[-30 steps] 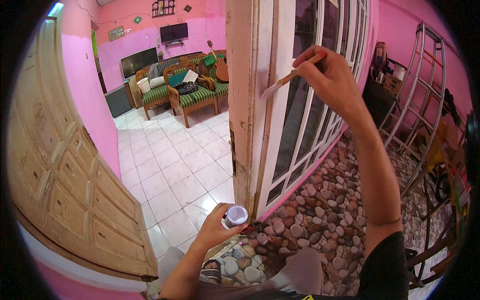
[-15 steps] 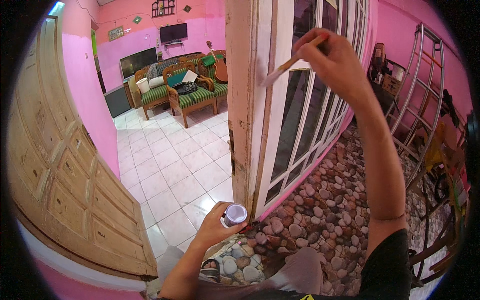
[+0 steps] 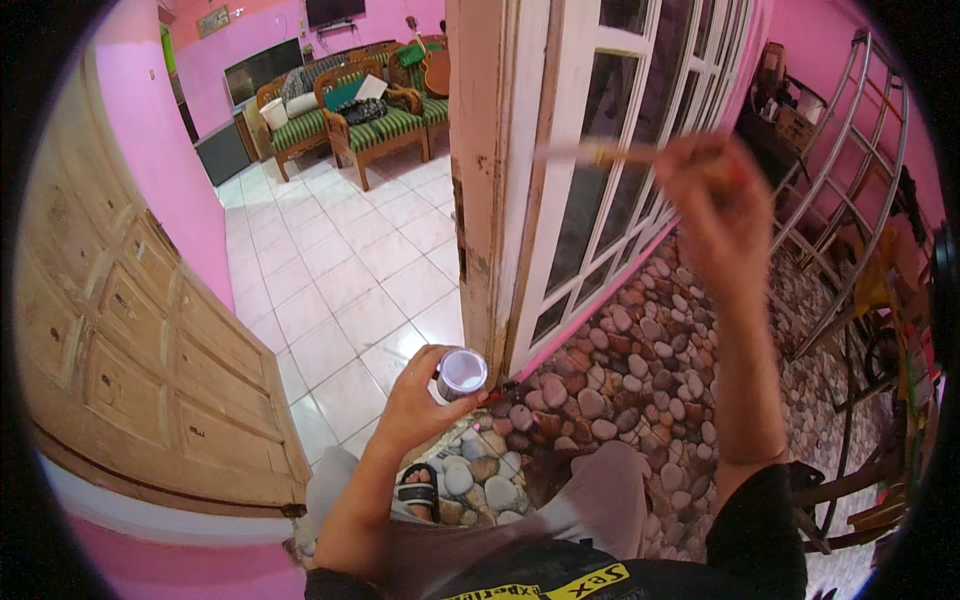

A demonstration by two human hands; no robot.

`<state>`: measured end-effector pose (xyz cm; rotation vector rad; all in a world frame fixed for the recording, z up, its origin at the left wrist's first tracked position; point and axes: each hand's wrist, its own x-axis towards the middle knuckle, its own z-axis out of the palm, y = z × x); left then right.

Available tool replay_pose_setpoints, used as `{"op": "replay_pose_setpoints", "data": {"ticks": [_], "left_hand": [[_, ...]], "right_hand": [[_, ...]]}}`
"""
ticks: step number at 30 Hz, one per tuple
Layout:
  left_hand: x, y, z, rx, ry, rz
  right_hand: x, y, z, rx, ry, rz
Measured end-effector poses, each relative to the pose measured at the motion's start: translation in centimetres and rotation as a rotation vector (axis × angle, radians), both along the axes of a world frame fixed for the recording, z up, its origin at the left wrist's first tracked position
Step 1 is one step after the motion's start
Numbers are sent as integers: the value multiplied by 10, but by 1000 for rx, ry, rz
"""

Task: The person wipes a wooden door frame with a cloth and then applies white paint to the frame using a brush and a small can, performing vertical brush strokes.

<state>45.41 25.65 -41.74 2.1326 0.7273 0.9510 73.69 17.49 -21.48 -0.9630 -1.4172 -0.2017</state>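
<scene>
Near the worn wooden doorframe, my left grip clasps a round pale cup; my right grip holds a slim wooden-handled paintbrush.

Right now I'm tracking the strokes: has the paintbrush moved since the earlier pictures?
Yes, downward: the paintbrush was close to the window's white crossbar before; now it is well below it.
</scene>
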Motion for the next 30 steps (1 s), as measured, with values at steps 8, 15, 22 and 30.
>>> {"op": "replay_pose_setpoints", "data": {"ticks": [8, 15, 22, 30], "left_hand": [[6, 2, 3, -17, -33, 32], [1, -5, 6, -85, 15, 28], [3, -1, -1, -55, 15, 13], [7, -1, -1, -45, -4, -17]], "right_hand": [[-13, -13, -219, -555, 21, -99], [-17, 19, -230, -570, 88, -151], [-19, 16, -120, -114, 309, -20], [-20, 3, -206, -473, -27, -140]]}}
